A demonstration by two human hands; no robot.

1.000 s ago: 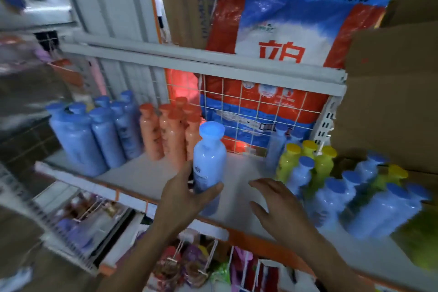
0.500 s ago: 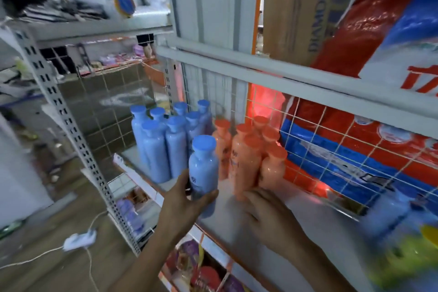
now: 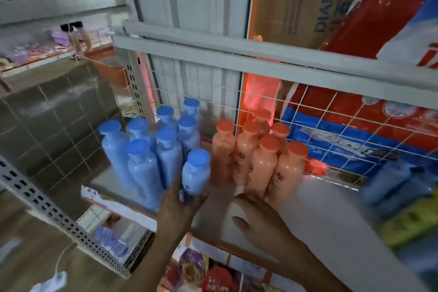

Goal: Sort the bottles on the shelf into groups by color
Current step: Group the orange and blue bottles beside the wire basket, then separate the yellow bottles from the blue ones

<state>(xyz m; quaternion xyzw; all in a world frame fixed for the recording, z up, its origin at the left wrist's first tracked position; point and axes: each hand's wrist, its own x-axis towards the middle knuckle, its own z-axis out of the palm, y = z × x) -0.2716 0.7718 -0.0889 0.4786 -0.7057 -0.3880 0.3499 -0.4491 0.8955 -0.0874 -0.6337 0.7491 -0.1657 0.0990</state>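
Observation:
My left hand [image 3: 181, 204] grips a blue bottle [image 3: 196, 174] upright at the front edge of the white shelf [image 3: 320, 216]. That bottle stands right beside a cluster of several blue bottles [image 3: 151, 147] at the shelf's left end. Just to the right stands a group of several orange bottles [image 3: 260, 156]. My right hand [image 3: 258, 220] lies flat on the shelf in front of the orange group, fingers extended toward their bases and holding nothing. Blurred blue and yellow-green bottles [image 3: 407, 206] show at the right edge.
A white wire grid [image 3: 331, 130] backs the shelf, with a red and blue sack [image 3: 355, 114] behind it. A shelf rail [image 3: 260, 57] runs overhead. Packaged goods [image 3: 208, 275] hang below. A perforated upright [image 3: 47, 208] and tiled floor lie to the left.
The view swung left along the shelf. My left hand carried the blue bottle leftward up to the blue cluster. My right hand came along and settled in front of the orange bottles.

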